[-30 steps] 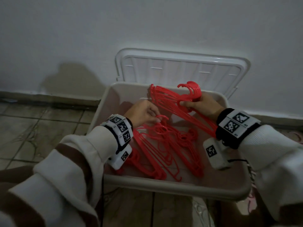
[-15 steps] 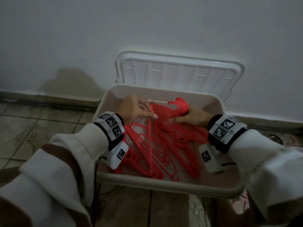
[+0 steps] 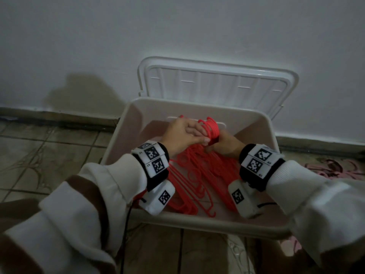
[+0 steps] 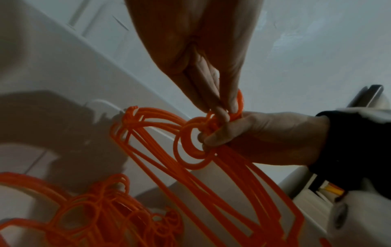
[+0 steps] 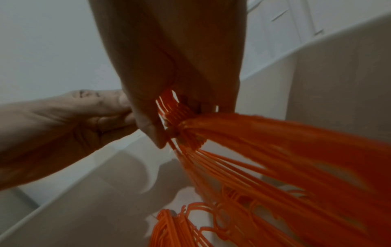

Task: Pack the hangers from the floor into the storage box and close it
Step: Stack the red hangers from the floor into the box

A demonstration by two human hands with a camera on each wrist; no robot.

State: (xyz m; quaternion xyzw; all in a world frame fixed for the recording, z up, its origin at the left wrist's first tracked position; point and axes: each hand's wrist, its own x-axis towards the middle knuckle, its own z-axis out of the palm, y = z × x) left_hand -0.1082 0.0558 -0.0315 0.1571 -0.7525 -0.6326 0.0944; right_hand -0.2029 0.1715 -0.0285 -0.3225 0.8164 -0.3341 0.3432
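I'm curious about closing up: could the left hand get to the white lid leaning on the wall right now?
Probably not at once: the left hand pinches the red plastic hanger hooks inside the beige storage box. Once it lets go, nothing blocks the white lid behind.

Wall [image 3: 177,32]: plain white, behind everything, with a dark shadow low on its left.
Skirting [image 3: 59,117]: dull strip along the wall's foot, left and right.
Floor [image 3: 39,155]: worn brownish tiles with dark grout lines.
Pink heap [image 3: 333,171]: lies on the floor at right; too dim to identify.
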